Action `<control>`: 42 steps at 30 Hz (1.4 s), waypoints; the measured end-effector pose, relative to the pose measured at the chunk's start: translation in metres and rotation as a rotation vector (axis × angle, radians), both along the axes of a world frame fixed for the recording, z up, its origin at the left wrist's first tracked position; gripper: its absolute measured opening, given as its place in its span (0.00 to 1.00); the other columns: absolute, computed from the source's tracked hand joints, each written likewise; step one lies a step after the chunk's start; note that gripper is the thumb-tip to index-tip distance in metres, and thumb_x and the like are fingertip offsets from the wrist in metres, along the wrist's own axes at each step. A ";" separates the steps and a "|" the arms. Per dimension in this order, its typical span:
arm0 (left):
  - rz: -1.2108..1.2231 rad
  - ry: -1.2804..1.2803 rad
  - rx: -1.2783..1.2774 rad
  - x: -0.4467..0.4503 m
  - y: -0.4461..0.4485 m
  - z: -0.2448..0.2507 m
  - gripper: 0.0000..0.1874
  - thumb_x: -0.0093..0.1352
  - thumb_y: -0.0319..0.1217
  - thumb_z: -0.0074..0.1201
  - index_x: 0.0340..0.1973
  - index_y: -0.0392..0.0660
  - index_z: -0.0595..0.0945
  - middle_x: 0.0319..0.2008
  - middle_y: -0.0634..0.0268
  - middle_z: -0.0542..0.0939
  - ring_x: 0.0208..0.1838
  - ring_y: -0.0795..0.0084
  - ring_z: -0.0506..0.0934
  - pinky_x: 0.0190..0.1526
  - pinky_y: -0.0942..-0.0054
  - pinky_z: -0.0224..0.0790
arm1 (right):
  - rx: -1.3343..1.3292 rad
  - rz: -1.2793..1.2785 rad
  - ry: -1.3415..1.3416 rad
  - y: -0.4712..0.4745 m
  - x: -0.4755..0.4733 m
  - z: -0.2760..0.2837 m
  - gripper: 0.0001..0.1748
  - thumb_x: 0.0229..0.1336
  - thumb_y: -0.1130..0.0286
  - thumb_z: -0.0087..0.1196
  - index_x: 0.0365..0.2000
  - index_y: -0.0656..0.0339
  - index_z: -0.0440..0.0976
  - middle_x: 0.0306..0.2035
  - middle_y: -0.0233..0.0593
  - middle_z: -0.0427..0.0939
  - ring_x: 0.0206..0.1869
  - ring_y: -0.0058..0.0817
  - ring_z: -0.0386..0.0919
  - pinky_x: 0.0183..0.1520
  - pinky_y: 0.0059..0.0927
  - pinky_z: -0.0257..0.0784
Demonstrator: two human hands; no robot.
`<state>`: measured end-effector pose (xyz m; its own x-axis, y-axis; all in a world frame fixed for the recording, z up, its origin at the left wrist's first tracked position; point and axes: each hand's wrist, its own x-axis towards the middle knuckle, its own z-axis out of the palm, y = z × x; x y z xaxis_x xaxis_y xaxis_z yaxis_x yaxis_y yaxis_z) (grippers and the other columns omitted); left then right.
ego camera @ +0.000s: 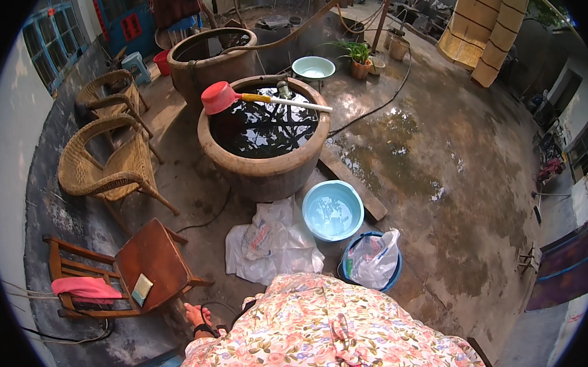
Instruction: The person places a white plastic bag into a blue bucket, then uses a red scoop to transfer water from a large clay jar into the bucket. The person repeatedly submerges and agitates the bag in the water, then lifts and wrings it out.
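My left hand [198,315] hangs low beside my floral top, near the front edge of a brown wooden chair [152,263]; a dark cord loops by it, and whether the fingers hold it is unclear. My right hand is out of view. Before me stand a light blue basin [333,210] of water, a blue bucket [399,273] with a plastic bag [377,259] in it, and white plastic bags [277,240] on the ground. Beyond them, a red dipper [218,97] with a long handle lies across the rim of a large water vat [273,167].
Two wicker chairs [105,159] line the left wall. A second vat [211,70], a pale green basin [313,67] on a stand and potted plants [360,68] are farther back. A wooden plank [357,189] and a dark hose [380,108] lie on wet concrete.
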<state>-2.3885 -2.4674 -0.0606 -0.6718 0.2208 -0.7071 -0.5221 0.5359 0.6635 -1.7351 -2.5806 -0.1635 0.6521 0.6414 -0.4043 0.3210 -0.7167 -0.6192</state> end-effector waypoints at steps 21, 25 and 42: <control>-0.018 0.103 -0.142 -0.017 0.002 -0.008 0.07 0.61 0.30 0.40 0.31 0.42 0.73 0.16 0.60 0.73 0.11 0.65 0.69 0.11 0.68 0.58 | 0.034 -0.046 -0.008 -0.006 -0.004 0.000 0.16 0.46 0.63 0.49 0.26 0.66 0.78 0.22 0.46 0.79 0.27 0.35 0.78 0.34 0.34 0.72; -0.006 0.114 -0.050 -0.030 -0.001 -0.023 0.07 0.60 0.30 0.40 0.30 0.44 0.73 0.15 0.61 0.72 0.11 0.65 0.69 0.11 0.68 0.58 | 0.027 0.002 0.047 -0.006 -0.004 0.000 0.15 0.46 0.65 0.47 0.27 0.65 0.78 0.23 0.44 0.79 0.27 0.33 0.78 0.34 0.33 0.72; -0.017 0.016 -0.025 -0.006 0.006 0.003 0.33 0.65 0.64 0.29 0.22 0.45 0.69 0.11 0.61 0.71 0.10 0.65 0.69 0.10 0.71 0.58 | 0.087 -0.017 0.144 0.003 -0.017 0.029 0.15 0.46 0.65 0.47 0.27 0.66 0.78 0.21 0.42 0.79 0.25 0.29 0.77 0.33 0.30 0.72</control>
